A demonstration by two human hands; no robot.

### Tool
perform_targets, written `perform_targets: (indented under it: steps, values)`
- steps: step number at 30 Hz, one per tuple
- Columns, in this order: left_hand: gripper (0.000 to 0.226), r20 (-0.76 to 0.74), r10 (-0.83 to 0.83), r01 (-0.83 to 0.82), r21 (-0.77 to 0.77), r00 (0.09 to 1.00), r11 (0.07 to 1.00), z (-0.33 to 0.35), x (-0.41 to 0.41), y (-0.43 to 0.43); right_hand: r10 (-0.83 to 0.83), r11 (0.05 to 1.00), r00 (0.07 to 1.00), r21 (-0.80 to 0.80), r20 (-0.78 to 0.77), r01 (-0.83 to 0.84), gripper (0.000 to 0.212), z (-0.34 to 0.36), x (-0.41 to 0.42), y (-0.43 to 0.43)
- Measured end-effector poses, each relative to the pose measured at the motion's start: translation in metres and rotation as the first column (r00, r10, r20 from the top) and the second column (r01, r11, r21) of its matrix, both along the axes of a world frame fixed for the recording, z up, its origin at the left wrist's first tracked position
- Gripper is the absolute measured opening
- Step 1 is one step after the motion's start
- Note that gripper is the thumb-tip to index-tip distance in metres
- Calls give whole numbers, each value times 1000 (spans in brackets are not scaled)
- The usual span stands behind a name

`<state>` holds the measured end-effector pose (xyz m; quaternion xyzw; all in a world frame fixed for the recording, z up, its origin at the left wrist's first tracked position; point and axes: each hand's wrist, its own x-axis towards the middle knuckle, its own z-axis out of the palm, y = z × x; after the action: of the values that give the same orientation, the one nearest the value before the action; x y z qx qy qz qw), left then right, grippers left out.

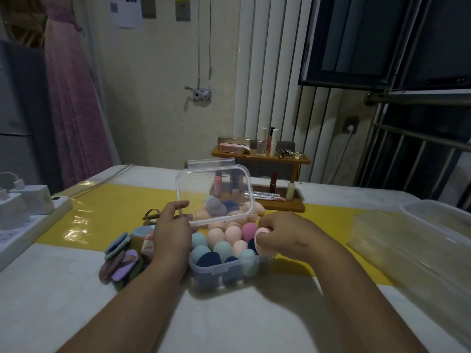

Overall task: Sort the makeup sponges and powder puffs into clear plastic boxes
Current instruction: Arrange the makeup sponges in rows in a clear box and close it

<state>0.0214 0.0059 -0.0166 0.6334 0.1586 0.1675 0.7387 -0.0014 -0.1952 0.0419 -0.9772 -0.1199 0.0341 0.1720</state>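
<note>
while the right hand [285,233] curls its fingers and thumb round a pale pink egg-shaped makeup sponge [262,238], it holds this sponge at the three o'clock edge of the small clear plastic box [229,273]. i cannot tell if the sponge already touches the ones below it.

the left hand [173,230] pinches the nine o'clock edge of the clear plastic lid [216,189] between thumb and fingers. the lid stands tilted up over the twelve o'clock side of the box.

the box sits on the white table [229,314], near the middle, between the two forearms. inside it egg-shaped sponges stand close together in rows: teal sponges [200,239] toward nine o'clock, peach sponges [215,236] in the middle, one deep pink sponge [248,231] toward one o'clock, and dark navy sponges [209,258] at the six o'clock wall.

through the lid, at twelve o'clock of the box, a loose heap of sponges [216,208] in purple, navy and peach lies on the table.

at nine o'clock of the box, just beside the left wrist, lies a pile of flat powder puffs [122,261] in lilac, grey-blue, brown and green.

a glossy yellow strip [114,200] crosses the table under these things. at three o'clock, well apart, stand large clear plastic containers [420,240]. at nine o'clock, at the table edge, is a white power strip [30,212] with chargers. beyond twelve o'clock stands a small wooden shelf [262,157] with cosmetic bottles.
</note>
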Motion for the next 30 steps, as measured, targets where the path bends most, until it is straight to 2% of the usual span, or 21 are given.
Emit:
perform_targets:
  steps: [2,6,11,21,25,30]
  values:
    - [52,0,-3,3,-10,1000,1000,0,0,0,-2,1000,1000,20,-26,2,4,0,1,1]
    - [52,21,-3,3,-36,1000,999,2,-1,-1,-19,999,999,39,-35,20,3,-4,3,0]
    - [54,21,-5,6,-61,1000,998,3,-4,-3,-96,991,994,92,-55,101,20,-8,6,3]
    - [53,11,6,-5,-16,1000,1000,1,-3,-1,-165,986,979,-9,-119,166,14,-2,1,13]
    - [55,7,7,-7,-15,1000,1000,1,-2,-1,-156,987,972,-49,-175,150,25,-3,4,17]
    - [54,4,4,-4,-32,1000,999,1,-3,-2,-230,973,962,-61,-148,223,20,-5,12,18]
